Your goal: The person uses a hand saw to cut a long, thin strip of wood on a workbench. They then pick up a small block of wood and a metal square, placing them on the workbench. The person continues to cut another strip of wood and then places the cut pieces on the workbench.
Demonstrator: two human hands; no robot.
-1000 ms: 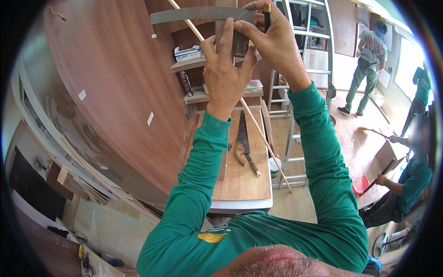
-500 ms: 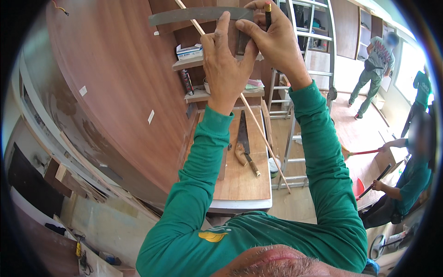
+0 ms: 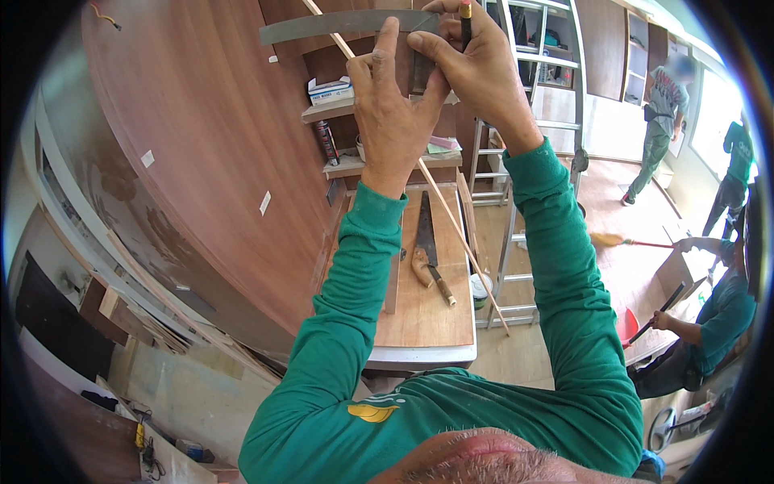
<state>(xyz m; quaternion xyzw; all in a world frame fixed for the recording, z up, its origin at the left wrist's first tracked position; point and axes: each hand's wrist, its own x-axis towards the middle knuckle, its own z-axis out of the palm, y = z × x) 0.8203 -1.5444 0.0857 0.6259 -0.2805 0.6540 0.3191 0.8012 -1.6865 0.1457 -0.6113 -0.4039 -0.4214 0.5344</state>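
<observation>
Left arm (image 3: 347,282) and right arm (image 3: 560,250) reach upward, bringing left hand (image 3: 395,113) and right hand (image 3: 480,73) close together at the frame's top centre.
The left forearm slants up and rightward from lower left; that hand shows its back, index finger extended upward, neighbouring fingers bent, thumb angled toward the upper right. The right forearm leans up and leftward from lower right; its hand has curled fingers, the thumb pointing to the upper left.

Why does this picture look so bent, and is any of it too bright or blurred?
Head view: fisheye distortion bows the ladder and the square, leaving black corners; head view: the window at right glares nearly white; head view: a worker's head is blurred.
</observation>
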